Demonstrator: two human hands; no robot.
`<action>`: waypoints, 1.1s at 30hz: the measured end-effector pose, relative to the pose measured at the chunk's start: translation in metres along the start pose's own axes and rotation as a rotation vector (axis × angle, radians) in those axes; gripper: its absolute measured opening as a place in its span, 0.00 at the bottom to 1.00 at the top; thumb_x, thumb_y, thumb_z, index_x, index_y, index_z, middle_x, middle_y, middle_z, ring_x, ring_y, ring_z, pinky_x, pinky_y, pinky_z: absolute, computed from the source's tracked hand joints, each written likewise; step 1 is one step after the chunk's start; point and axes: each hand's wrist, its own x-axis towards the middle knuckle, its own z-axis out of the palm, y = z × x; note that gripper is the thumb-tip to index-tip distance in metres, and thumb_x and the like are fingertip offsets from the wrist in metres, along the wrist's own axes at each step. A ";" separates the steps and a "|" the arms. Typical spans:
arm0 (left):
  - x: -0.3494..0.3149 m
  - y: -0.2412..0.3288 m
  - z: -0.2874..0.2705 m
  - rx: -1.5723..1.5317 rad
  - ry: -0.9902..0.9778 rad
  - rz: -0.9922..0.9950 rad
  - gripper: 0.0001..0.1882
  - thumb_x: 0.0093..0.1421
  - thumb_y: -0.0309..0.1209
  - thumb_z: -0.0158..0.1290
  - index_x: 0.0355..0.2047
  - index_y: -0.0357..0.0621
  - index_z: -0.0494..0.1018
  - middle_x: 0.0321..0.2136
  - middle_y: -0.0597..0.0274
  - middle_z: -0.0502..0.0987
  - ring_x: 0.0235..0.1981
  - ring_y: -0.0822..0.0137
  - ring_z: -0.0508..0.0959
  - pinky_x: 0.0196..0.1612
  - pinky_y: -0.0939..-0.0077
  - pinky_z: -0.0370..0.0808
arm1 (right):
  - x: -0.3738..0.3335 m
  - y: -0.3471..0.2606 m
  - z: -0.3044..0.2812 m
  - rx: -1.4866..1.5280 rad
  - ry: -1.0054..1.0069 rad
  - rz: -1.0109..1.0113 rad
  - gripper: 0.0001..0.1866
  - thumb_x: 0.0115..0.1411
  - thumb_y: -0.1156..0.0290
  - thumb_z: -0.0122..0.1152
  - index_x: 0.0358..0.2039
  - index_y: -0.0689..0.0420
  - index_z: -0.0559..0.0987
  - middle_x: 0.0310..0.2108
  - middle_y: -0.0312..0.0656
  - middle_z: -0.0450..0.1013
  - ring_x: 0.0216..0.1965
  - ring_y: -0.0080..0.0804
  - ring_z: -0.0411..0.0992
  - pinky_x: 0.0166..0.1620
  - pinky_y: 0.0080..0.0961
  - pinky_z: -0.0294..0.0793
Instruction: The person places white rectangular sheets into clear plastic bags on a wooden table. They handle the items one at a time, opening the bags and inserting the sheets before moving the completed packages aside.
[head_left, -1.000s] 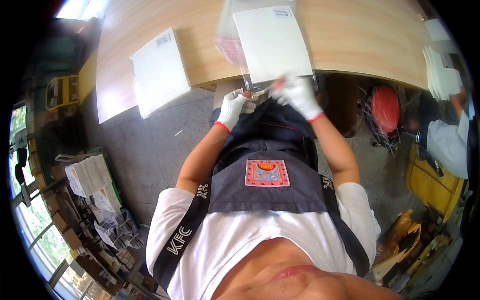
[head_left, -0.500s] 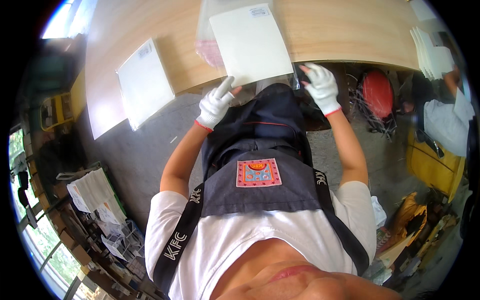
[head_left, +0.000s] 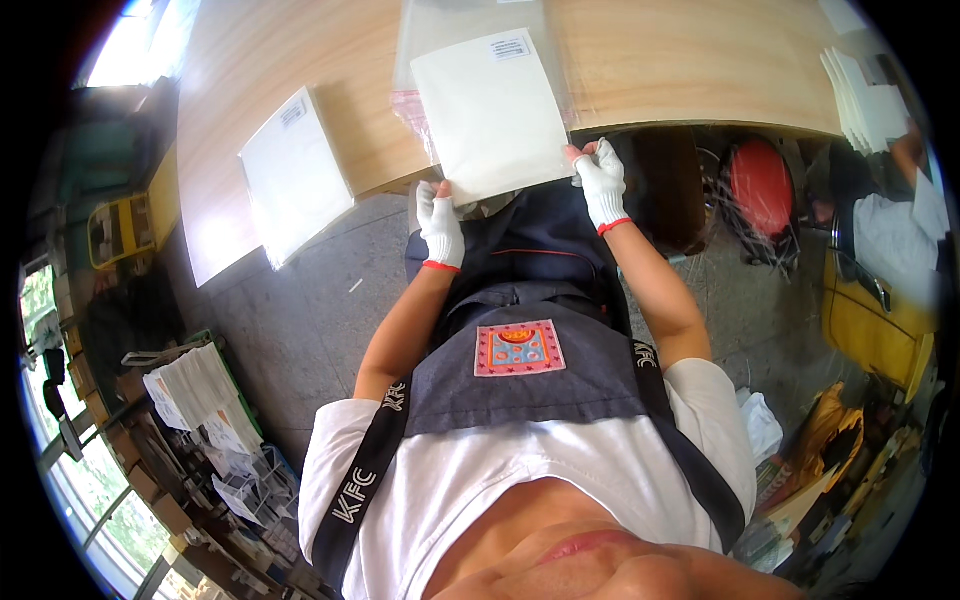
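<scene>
A flat white rectangular packet [head_left: 490, 120] with a small printed label lies over the table's near edge, its near end sticking out toward my lap. My left hand [head_left: 438, 228], in a white glove with bare fingertips, grips its near left corner. My right hand [head_left: 601, 186], gloved the same way, pinches its near right edge, thumb on top. Under and beyond the packet lie clear plastic bags [head_left: 415, 38] with a pink strip showing on the left. Whether the packet holds paper or card I cannot tell.
To the left, a second white packet in clear film [head_left: 298, 180] overhangs the wooden table [head_left: 680, 70]. White folded sheets [head_left: 850, 98] stand at the far right, close to another person's arm. A red plastic-wrapped stool [head_left: 762, 188] and a yellow chair [head_left: 875, 320] are on the right.
Both hands have come in from beside the packet and taken hold of its near corners. The packet has shifted toward me, baring more of the bags behind it.
</scene>
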 end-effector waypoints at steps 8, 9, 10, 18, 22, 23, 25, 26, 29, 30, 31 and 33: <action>-0.012 0.050 0.007 0.126 -0.196 -0.382 0.10 0.62 0.37 0.48 0.36 0.44 0.68 0.21 0.65 0.71 0.17 0.75 0.70 0.24 0.81 0.72 | -0.008 -0.039 -0.027 -0.315 -0.295 0.197 0.24 0.61 0.46 0.49 0.39 0.57 0.75 0.18 0.36 0.70 0.16 0.18 0.66 0.20 0.17 0.66; -0.016 0.071 0.017 0.175 -0.272 -0.224 0.10 0.63 0.35 0.47 0.37 0.41 0.67 0.23 0.65 0.71 0.18 0.78 0.70 0.23 0.84 0.71 | -0.012 -0.045 -0.028 -0.317 -0.336 0.143 0.23 0.61 0.49 0.50 0.44 0.57 0.74 0.18 0.35 0.70 0.17 0.18 0.66 0.21 0.16 0.66; -0.017 0.085 0.020 0.170 -0.289 -0.161 0.09 0.63 0.33 0.47 0.38 0.40 0.67 0.25 0.66 0.70 0.19 0.78 0.71 0.24 0.84 0.71 | -0.013 -0.053 -0.029 -0.260 -0.367 0.179 0.23 0.61 0.52 0.51 0.48 0.56 0.72 0.19 0.35 0.70 0.17 0.17 0.66 0.21 0.16 0.66; -0.022 0.165 -0.057 0.308 -0.101 0.228 0.08 0.61 0.29 0.47 0.36 0.37 0.69 0.28 0.67 0.68 0.28 0.74 0.67 0.32 0.81 0.66 | -0.041 -0.104 0.043 -0.022 -0.698 0.157 0.10 0.62 0.65 0.52 0.38 0.57 0.73 0.19 0.31 0.68 0.18 0.15 0.65 0.20 0.13 0.63; 0.003 0.190 -0.142 0.601 0.272 0.371 0.15 0.64 0.33 0.46 0.44 0.33 0.71 0.39 0.57 0.75 0.40 0.71 0.72 0.43 0.77 0.69 | -0.056 -0.103 0.154 -0.069 -0.899 0.055 0.11 0.61 0.64 0.53 0.39 0.57 0.75 0.20 0.32 0.71 0.21 0.16 0.68 0.24 0.15 0.67; 0.014 0.186 -0.170 0.585 0.323 0.404 0.14 0.63 0.32 0.46 0.43 0.35 0.72 0.41 0.53 0.75 0.41 0.67 0.73 0.45 0.76 0.69 | -0.061 -0.101 0.181 -0.103 -0.939 0.020 0.12 0.61 0.62 0.53 0.39 0.56 0.76 0.20 0.33 0.72 0.21 0.17 0.69 0.24 0.16 0.67; 0.038 0.174 -0.206 0.791 0.362 0.598 0.14 0.60 0.30 0.46 0.45 0.40 0.71 0.46 0.50 0.73 0.45 0.59 0.73 0.47 0.71 0.69 | -0.066 -0.105 0.218 -0.418 -0.946 -0.137 0.16 0.60 0.56 0.52 0.36 0.55 0.77 0.19 0.36 0.73 0.21 0.22 0.71 0.26 0.22 0.69; 0.041 0.167 -0.220 1.072 0.349 0.434 0.16 0.57 0.29 0.45 0.46 0.43 0.71 0.48 0.51 0.72 0.46 0.56 0.72 0.49 0.68 0.69 | -0.068 -0.102 0.230 -0.582 -0.955 -0.187 0.21 0.59 0.49 0.50 0.33 0.54 0.79 0.19 0.40 0.74 0.24 0.30 0.73 0.30 0.30 0.71; 0.043 0.148 -0.226 1.244 0.324 0.200 0.20 0.51 0.29 0.43 0.46 0.48 0.70 0.51 0.53 0.69 0.48 0.52 0.69 0.51 0.64 0.67 | -0.064 -0.080 0.246 -0.976 -0.907 -0.413 0.26 0.59 0.44 0.46 0.31 0.57 0.76 0.28 0.46 0.76 0.32 0.47 0.75 0.35 0.40 0.71; 0.045 0.150 -0.229 1.266 0.320 0.202 0.21 0.52 0.30 0.44 0.48 0.48 0.70 0.51 0.53 0.69 0.48 0.52 0.69 0.50 0.63 0.67 | -0.061 -0.078 0.247 -0.966 -0.847 -0.425 0.27 0.59 0.44 0.45 0.32 0.58 0.75 0.28 0.48 0.76 0.33 0.49 0.75 0.35 0.41 0.71; 0.041 0.156 -0.226 1.284 0.317 0.199 0.22 0.52 0.31 0.44 0.49 0.48 0.69 0.52 0.53 0.69 0.48 0.51 0.69 0.49 0.62 0.67 | -0.062 -0.082 0.245 -0.962 -0.790 -0.434 0.27 0.59 0.43 0.44 0.34 0.58 0.73 0.29 0.49 0.76 0.33 0.50 0.74 0.36 0.42 0.71; 0.052 0.149 -0.238 1.145 0.386 0.287 0.23 0.54 0.34 0.46 0.52 0.48 0.67 0.52 0.52 0.68 0.47 0.51 0.69 0.49 0.62 0.67 | -0.060 -0.086 0.245 -0.973 -0.769 -0.422 0.28 0.60 0.43 0.43 0.37 0.60 0.71 0.30 0.52 0.75 0.34 0.51 0.74 0.36 0.44 0.72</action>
